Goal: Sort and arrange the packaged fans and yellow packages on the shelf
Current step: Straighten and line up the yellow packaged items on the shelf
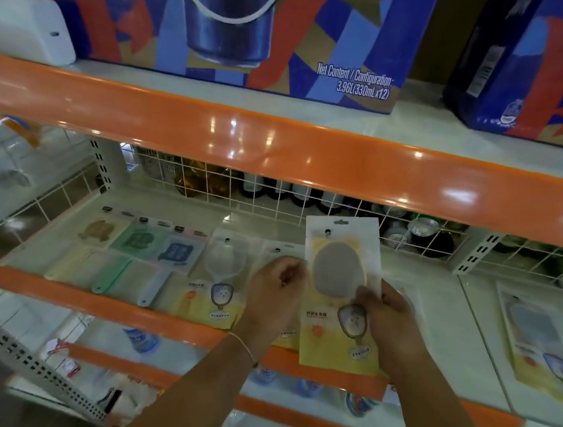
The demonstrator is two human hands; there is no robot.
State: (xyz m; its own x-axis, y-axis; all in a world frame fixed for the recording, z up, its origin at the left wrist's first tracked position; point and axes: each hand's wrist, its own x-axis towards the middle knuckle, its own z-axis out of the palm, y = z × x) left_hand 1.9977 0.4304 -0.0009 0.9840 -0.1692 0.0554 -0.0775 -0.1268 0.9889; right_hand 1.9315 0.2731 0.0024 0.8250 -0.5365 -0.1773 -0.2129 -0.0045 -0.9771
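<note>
Right hand [385, 309] nearest, fingers pinching lower edge of flat yellow plastic package w/ grey oval window [342, 292], held upright off white shelf deck [473, 303]. Left hand [278, 287] just left of pkg, fingers curled, prob. touching its edge; blur, can't confirm grip. Pastel packaged fans [142, 243] lie well left of fingers. Step: placing yellow pkg. Next: lay flat beside yellow package w/ clear window [212, 285], aligned w/ row.

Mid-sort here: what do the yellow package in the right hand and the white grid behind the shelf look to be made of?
Yellow package with a clear window, held in the right hand: seemingly thin glossy plastic film, since the grey oval inside shows through and the surface glints. White grid at the shelf's back: likely white-coated metal wire, thin crossed rods with bottles visible behind.
</note>
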